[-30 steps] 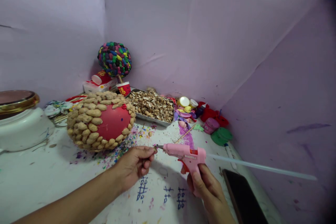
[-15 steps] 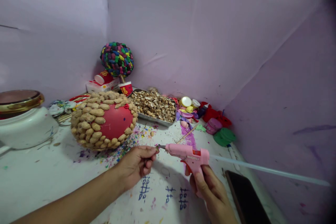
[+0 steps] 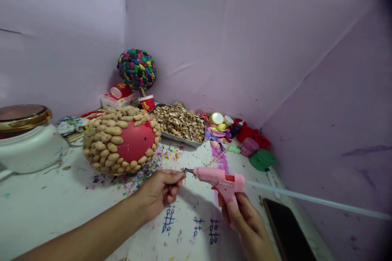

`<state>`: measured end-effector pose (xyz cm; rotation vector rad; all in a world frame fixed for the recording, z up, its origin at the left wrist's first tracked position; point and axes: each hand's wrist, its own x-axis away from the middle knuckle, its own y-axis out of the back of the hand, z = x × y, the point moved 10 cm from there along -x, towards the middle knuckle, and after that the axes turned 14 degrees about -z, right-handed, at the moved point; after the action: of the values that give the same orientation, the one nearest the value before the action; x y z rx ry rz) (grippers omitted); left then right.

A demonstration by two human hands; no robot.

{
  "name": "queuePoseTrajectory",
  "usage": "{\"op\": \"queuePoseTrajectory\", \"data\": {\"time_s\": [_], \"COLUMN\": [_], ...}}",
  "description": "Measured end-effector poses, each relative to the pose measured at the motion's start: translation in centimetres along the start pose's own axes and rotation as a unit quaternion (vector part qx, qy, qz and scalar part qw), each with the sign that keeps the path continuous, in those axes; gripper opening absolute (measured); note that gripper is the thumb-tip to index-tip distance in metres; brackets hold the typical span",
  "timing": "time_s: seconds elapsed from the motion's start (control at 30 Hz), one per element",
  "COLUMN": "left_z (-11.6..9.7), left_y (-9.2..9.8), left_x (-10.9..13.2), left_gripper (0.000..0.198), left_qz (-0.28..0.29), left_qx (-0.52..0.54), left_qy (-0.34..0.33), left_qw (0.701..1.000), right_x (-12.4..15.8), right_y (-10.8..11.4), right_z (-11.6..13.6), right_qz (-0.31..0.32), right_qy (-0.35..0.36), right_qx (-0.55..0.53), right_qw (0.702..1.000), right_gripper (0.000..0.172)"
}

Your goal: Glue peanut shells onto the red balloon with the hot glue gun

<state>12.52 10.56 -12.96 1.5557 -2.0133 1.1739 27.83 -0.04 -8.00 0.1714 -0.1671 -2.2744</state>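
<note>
My right hand [image 3: 245, 216] is wrapped round the handle of a pink hot glue gun [image 3: 217, 177], its metal nozzle pointing left. A long clear glue stick [image 3: 315, 200] sticks out of its back. My left hand [image 3: 162, 191] pinches a small piece of peanut shell [image 3: 183, 173] between thumb and finger, right at the nozzle tip; the fingers hide most of it. Beyond my left hand rests a red balloon [image 3: 136, 140] largely covered with peanut shells [image 3: 105, 147], a bare red patch facing me and to the right.
A metal tray [image 3: 199, 143] of peanut shells stands behind. A multicoloured ball [image 3: 137, 69] on a stick rises from a red cup [image 3: 147, 102]. A white pot [image 3: 30, 151] is at left, a phone [image 3: 288, 228] at right. Green lid [image 3: 262, 159] and balloons lie by the wall.
Almost nothing differs. The glue gun and its stick have shifted very slightly to the right; my left hand keeps its place at the nozzle.
</note>
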Motion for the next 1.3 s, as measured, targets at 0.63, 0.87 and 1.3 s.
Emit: {"op": "queuePoseTrajectory", "data": {"time_s": [0.63, 0.87, 1.3], "left_z": [0.0, -0.1, -0.6], "left_y": [-0.1, -0.1, 0.1], "left_x": [0.2, -0.1, -0.2], "left_gripper": [0.009, 0.009, 0.01], "left_qz": [0.008, 0.009, -0.008], "left_qx": [-0.005, -0.005, -0.027], "left_qy": [-0.002, -0.008, -0.044], "left_qw": [1.0, 1.0, 0.999], "right_x": [0.1, 0.1, -0.1], "right_y": [0.0, 0.3, 0.3], "right_z": [0.4, 0.7, 1.1], "right_qz": [0.002, 0.002, 0.011], "right_qy": [0.004, 0.02, 0.063], "right_qx": [0.002, 0.002, 0.04], "right_qw": [1.0, 1.0, 0.997], "right_gripper": [0.029, 0.025, 0.023]}}
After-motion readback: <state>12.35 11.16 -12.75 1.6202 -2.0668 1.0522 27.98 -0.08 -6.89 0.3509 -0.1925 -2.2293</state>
